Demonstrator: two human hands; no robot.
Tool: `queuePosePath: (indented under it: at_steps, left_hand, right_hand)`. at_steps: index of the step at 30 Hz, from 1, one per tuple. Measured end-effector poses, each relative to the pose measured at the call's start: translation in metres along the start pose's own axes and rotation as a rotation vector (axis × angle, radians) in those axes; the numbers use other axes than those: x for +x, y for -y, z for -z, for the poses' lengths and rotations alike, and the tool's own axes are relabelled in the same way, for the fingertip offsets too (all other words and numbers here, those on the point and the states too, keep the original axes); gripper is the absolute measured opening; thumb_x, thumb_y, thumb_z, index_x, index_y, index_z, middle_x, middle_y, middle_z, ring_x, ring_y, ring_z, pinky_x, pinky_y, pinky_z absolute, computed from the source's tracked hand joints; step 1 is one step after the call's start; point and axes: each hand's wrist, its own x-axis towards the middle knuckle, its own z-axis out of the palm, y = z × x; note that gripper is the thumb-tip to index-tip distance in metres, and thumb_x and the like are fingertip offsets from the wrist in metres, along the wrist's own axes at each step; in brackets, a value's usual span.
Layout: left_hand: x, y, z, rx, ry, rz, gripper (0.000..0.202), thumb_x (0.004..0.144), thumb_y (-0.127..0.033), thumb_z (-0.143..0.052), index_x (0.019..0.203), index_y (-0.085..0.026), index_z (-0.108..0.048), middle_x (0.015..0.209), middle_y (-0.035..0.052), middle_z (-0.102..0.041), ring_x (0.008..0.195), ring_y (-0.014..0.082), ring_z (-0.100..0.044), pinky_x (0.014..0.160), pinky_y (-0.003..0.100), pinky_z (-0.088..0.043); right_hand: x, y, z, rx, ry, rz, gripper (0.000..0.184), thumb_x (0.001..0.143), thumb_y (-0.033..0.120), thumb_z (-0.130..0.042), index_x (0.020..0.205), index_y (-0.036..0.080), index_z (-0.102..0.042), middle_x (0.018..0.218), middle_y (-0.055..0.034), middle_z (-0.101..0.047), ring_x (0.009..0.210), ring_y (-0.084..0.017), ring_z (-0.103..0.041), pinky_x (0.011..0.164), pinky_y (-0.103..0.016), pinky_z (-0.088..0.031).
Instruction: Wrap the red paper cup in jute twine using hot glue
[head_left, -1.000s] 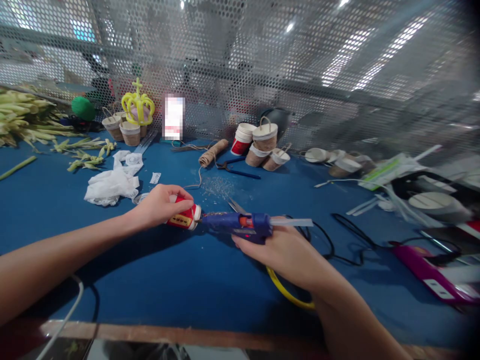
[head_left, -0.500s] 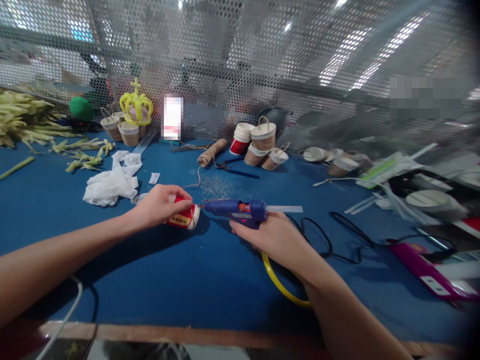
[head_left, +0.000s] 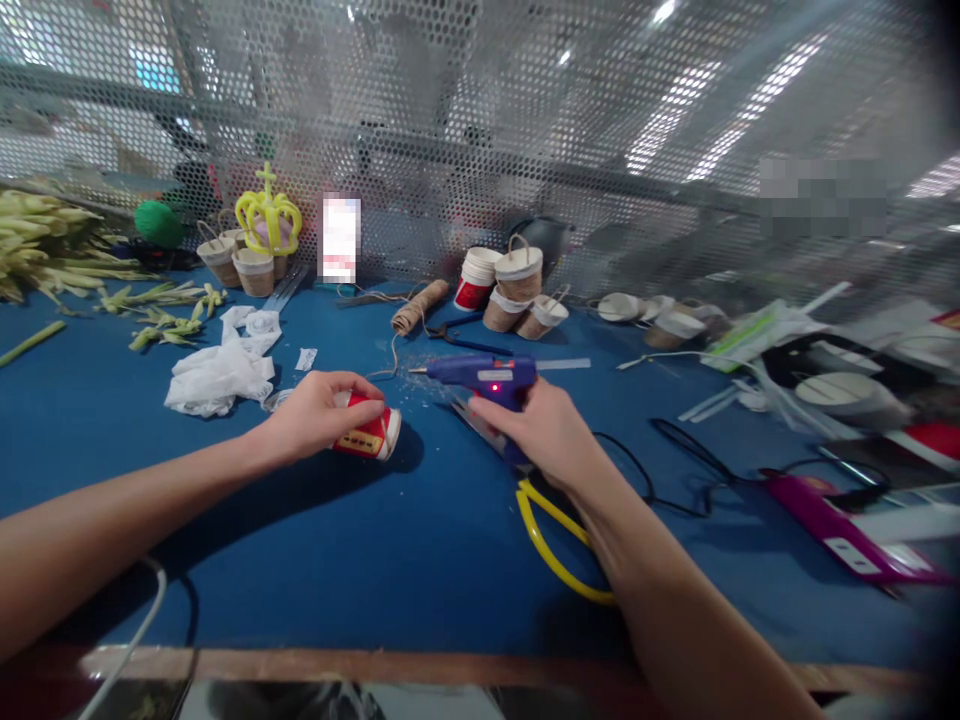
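My left hand (head_left: 319,412) is closed over a red and white paper cup (head_left: 369,435) that lies on its side on the blue table (head_left: 360,560). My right hand (head_left: 544,430) grips a blue hot glue gun (head_left: 480,372) with a lit red light and a clear glue stick at its back. The gun's nozzle points left and is a little above and to the right of the cup, apart from it. A black cord (head_left: 660,470) trails from the gun to the right.
Yellow-handled scissors (head_left: 547,535) lie under my right wrist. A twine spool (head_left: 418,306), pliers (head_left: 469,340) and twine-wrapped cups (head_left: 517,290) stand at the back. White crumpled fabric (head_left: 217,370), green leaves (head_left: 45,240), a yellow crown (head_left: 268,215) sit left; a purple tool (head_left: 847,530) right. Mesh wall behind.
My right hand has lifted the glue gun up and back, pulling its nozzle away from the cup's rim. My left hand and the cup have stayed put.
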Motion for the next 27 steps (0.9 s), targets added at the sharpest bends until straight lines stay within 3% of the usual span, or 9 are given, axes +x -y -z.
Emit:
queuePosePath:
  at_steps: [2,6,11,18,22,25,27]
  left_hand:
    - [-0.003,-0.002,-0.001,-0.039,0.002,-0.036,0.029,0.068,-0.039,-0.06,0.082,-0.014,-0.064,0.071,0.0035,-0.065,0.062,0.0147,-0.06,0.055,0.023,-0.046]
    - [-0.011,-0.009,-0.005,-0.135,0.026,-0.085,0.028,0.068,-0.037,-0.06,0.082,-0.013,-0.063,0.072,0.0035,-0.065,0.059,0.0125,-0.058,0.054,0.021,-0.046]
    - [-0.02,-0.013,-0.007,-0.059,0.041,-0.144,0.029,0.069,-0.036,-0.059,0.085,-0.013,-0.065,0.065,0.0022,-0.063,0.05,0.0095,-0.05,0.047,0.019,-0.04]
    - [-0.023,-0.01,-0.008,0.014,0.075,-0.229,0.03,0.073,-0.037,-0.057,0.088,-0.013,-0.066,0.075,0.0058,-0.067,0.057,0.0127,-0.056,0.053,0.021,-0.044]
    - [-0.024,-0.009,-0.008,0.068,0.086,-0.267,0.029,0.074,-0.036,-0.056,0.09,-0.013,-0.067,0.078,0.0068,-0.069,0.06,0.0139,-0.059,0.055,0.022,-0.046]
    - [-0.025,-0.008,-0.009,0.106,0.079,-0.324,0.028,0.075,-0.034,-0.055,0.09,-0.014,-0.068,0.078,0.0067,-0.07,0.061,0.014,-0.06,0.054,0.021,-0.045]
    - [-0.026,-0.007,-0.009,0.128,0.064,-0.375,0.026,0.075,-0.032,-0.056,0.089,-0.015,-0.068,0.078,0.0059,-0.07,0.061,0.0134,-0.06,0.055,0.02,-0.045]
  right_hand:
    - [0.012,-0.011,0.0,0.026,-0.069,-0.031,0.021,0.069,0.032,-0.063,0.08,0.015,-0.058,0.075,-0.0059,-0.066,0.065,-0.016,-0.059,0.058,-0.026,-0.045]
    - [0.029,-0.027,-0.002,0.062,0.021,-0.151,0.018,0.074,0.03,-0.058,0.065,0.014,-0.056,0.061,-0.0053,-0.062,0.053,-0.013,-0.055,0.049,-0.023,-0.042]
    - [0.038,-0.034,-0.008,0.095,0.064,-0.209,0.023,0.075,0.03,-0.057,0.059,0.014,-0.054,0.048,-0.0006,-0.052,0.041,-0.008,-0.047,0.042,-0.021,-0.038]
    - [0.052,-0.045,-0.015,-0.059,0.029,-0.179,0.033,0.077,0.036,-0.053,0.051,0.015,-0.052,0.05,-0.003,-0.055,0.045,-0.012,-0.049,0.046,-0.024,-0.036]
    - [0.058,-0.045,-0.013,-0.188,-0.027,-0.132,0.03,0.076,0.031,-0.054,0.05,0.016,-0.055,0.058,-0.009,-0.059,0.063,-0.021,-0.058,0.058,-0.029,-0.039]
    - [0.051,-0.032,-0.009,-0.224,-0.063,-0.064,0.021,0.078,0.026,-0.053,0.065,0.013,-0.063,0.079,-0.0146,-0.064,0.088,-0.025,-0.057,0.074,-0.032,-0.038]
    - [0.039,-0.018,-0.01,-0.202,-0.012,0.003,0.024,0.08,0.029,-0.051,0.074,0.013,-0.067,0.09,-0.0142,-0.065,0.094,-0.025,-0.055,0.079,-0.033,-0.038]
